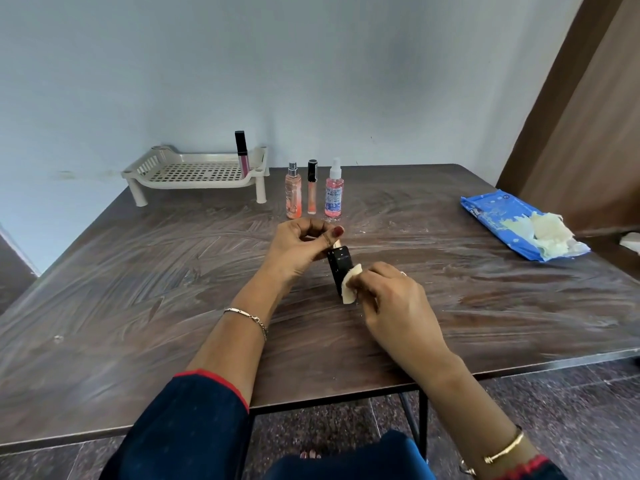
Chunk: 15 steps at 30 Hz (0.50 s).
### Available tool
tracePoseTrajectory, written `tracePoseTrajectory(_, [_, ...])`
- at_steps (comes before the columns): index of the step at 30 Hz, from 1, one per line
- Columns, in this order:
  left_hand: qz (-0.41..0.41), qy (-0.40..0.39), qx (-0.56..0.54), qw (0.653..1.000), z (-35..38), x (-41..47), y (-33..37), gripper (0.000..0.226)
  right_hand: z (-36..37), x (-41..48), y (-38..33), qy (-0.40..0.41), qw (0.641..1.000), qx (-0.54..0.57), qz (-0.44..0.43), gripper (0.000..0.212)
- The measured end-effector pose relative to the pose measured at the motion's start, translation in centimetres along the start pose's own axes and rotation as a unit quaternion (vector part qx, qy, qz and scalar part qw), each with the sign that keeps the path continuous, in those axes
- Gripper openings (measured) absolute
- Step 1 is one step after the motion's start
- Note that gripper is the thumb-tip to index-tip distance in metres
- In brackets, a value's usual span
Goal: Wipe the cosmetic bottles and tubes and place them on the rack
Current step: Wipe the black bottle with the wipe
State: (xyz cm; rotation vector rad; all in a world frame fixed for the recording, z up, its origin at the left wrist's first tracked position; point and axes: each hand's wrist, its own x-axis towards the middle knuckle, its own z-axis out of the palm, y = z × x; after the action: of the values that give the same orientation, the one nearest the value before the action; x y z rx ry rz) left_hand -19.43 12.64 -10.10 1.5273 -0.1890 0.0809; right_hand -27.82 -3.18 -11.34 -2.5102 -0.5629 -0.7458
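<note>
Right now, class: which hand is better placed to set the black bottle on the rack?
Left. The left hand grips the bottle, and the rack stands far left; the right hand holds the wipe.

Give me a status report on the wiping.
Left hand grips black-capped tube; right hand pinches wipe against it. One lip gloss on rack; three bottles stand beside it. Nothing blocks rack.

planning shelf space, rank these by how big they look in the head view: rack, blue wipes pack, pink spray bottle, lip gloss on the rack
1. rack
2. blue wipes pack, close behind and nearer the camera, so this order is unsure
3. pink spray bottle
4. lip gloss, slimmer and shorter, though farther back
</note>
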Motion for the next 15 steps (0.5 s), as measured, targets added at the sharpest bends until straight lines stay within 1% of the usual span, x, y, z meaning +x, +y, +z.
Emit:
tracePoseTrajectory(3, [-0.001, -0.007, -0.014, 1.0, -0.1, 0.0, 0.0, 0.024, -0.2, 0.5, 0.3, -0.006, 1.0, 0.009, 0.024, 0.02])
tracePoseTrajectory(7, [0.011, -0.019, -0.015, 1.0, -0.3, -0.2, 0.1, 0.03, 0.0, 2.6, -0.2, 0.028, 0.999, 0.011, 0.039, 0.018])
tracePoseTrajectory(9, [0.015, -0.021, -0.011, 1.0, -0.3, -0.3, 0.3, 0.027, 0.2, 3.0, -0.8, 0.039, 0.999, 0.004, 0.014, 0.02])
tracePoseTrajectory(12, [0.013, -0.021, -0.009, 1.0, -0.3, -0.4, 0.4, 0.016, 0.7, 2.4, -1.4, 0.01, 0.999, -0.03, -0.038, 0.024])
tracePoseTrajectory(15, [0.017, -0.019, 0.005, 1.0, -0.2, -0.4, 0.5, 0.011, 0.7, 1.1, -0.8, -0.006, 0.997, -0.026, -0.078, 0.018])
